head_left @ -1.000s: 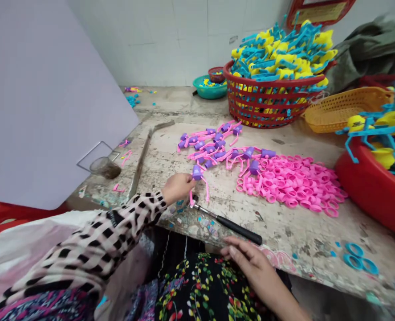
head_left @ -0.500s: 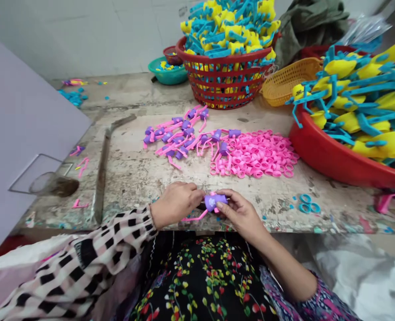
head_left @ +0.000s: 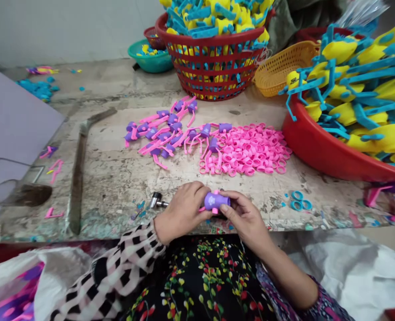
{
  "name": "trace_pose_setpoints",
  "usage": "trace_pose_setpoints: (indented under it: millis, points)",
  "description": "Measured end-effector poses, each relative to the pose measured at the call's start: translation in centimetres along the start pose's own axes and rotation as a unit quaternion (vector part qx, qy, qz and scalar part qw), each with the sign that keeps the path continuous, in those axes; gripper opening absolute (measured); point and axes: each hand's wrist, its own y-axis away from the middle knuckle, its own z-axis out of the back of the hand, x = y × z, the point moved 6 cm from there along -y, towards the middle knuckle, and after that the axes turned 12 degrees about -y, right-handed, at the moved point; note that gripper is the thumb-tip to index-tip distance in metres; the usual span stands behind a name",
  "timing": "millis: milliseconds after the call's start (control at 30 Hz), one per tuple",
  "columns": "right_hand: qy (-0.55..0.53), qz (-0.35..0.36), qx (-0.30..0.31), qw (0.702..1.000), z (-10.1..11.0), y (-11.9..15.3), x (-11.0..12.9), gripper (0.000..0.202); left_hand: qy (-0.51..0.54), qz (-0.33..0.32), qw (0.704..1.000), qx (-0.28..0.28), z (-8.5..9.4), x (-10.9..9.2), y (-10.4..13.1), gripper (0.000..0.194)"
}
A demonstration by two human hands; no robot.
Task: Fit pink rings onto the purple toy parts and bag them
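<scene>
Between my hands, just above the table's front edge, is a purple plastic toy part with a pale print and pink arm pieces. My left hand closes around its left end, where the fingers hide most of the pink arm. On the other side my right hand pinches the purple body near its open rim, thumb on the front. A metal tool with a black end lies left of my left hand, its shaft running behind the hand. Farther back are pink plastic rings in a heap, beside a pile of purple-and-pink toy parts.
A red basket and a red tub brim with yellow-and-blue parts. Between them stands a yellow basket. A bent metal bar lies at left. Several blue rings are at right. A white sack hangs below the edge.
The view has shifted, so the table's contents sit farther left. My left hand has closed farther over the toy part's left end, and the metal tool now shows beyond it.
</scene>
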Motion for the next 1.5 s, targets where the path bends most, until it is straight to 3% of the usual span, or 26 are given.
trace_pose_setpoints:
  millis: [100,167,267,367,467,533,700,767,933,1067,1300,1500]
  points:
    - [0.155,0.038,0.021,0.987,1.9,-1.8,0.1,0.023,0.06,0.058,0.996,-0.01,0.0,1.5,0.7,0.04]
    - [0.328,0.102,-0.042,0.938,3.8,-3.2,0.6,0.026,0.086,0.096,0.992,-0.021,0.0,2.3,1.0,0.038]
    - [0.523,0.104,-0.085,0.842,5.1,-5.2,0.2,0.036,0.112,0.116,0.987,-0.018,-0.3,2.6,0.9,0.038]
    - [0.618,0.104,-0.09,0.774,4.9,-6.4,-0.5,0.039,0.12,0.107,0.987,-0.022,-0.7,2.4,0.7,0.04]
    - [0.651,0.133,-0.088,0.742,4.3,-6.8,-0.9,0.034,0.13,0.102,0.986,-0.028,-1.0,2.4,0.6,0.04]
    - [0.629,0.147,-0.097,0.757,4.5,-6.6,-0.8,0.03,0.138,0.104,0.984,-0.031,-1.0,2.6,0.7,0.04]
    - [0.363,0.158,-0.104,0.913,5.3,-5.2,0.0,0.018,0.169,0.104,0.979,-0.036,-1.0,2.7,0.9,0.04]
    - [0.29,0.139,-0.101,0.941,5.3,-4.6,-0.1,0.014,0.18,0.105,0.977,-0.033,-1.0,2.6,0.9,0.041]
    - [0.337,0.147,-0.079,0.927,4.4,-3.5,-0.6,0.013,0.145,0.13,0.98,-0.023,-1.1,2.9,1.2,0.04]
    - [0.326,0.124,-0.064,0.935,3.9,-3.0,-1.2,0.013,0.125,0.184,0.974,-0.044,-0.7,4.7,2.1,0.039]
    - [0.344,0.097,0.086,0.93,-0.5,-3.4,-2.3,0.016,0.137,0.342,0.92,-0.132,1.2,9.4,5.4,0.048]
    - [0.428,0.064,0.23,0.872,-4.9,-4.8,-2.7,0.023,0.19,0.423,0.861,-0.208,3.9,12.1,8.4,0.041]
